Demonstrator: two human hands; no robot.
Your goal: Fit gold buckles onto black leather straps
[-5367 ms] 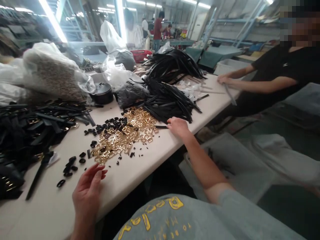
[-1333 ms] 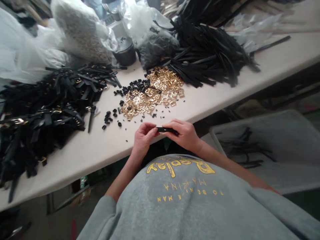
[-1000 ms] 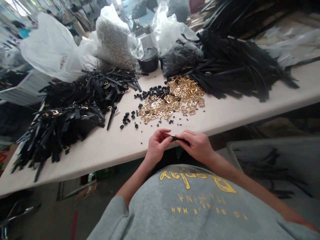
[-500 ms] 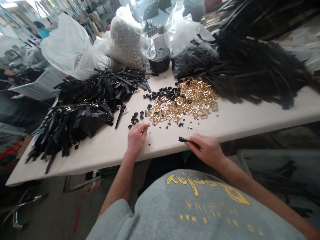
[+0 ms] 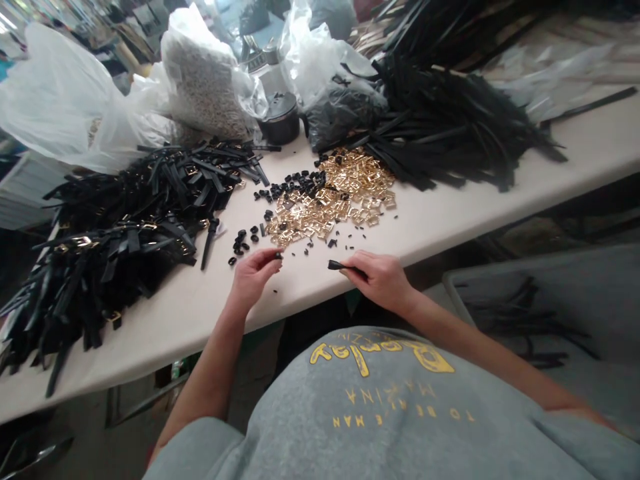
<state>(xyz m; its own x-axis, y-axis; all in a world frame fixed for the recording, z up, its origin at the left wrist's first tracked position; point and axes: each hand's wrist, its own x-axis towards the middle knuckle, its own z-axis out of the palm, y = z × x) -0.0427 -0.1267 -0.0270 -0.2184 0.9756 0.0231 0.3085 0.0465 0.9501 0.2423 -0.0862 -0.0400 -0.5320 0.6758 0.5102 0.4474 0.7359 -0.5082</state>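
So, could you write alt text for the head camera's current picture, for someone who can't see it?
A person's right hand holds a black strap at a pale table, and the left hand pinches a small dark piece. Beyond lie gold buckles, with buckled straps heaped left, black strips heaped right, and plastic bags behind.

The black strap I am holding is looking like leather or imitation leather, smooth with a faint sheen; the tiny black piece I am pinching is showing too small to judge. The gold buckles are gleaming like polished metal, and the black loops are giving off a duller shine. The heaped straps are looking mostly matt. My desk is presenting a smooth, matt top. Thin plastic bags are showing glossy creases. My shirt is looking like soft, matt cloth.
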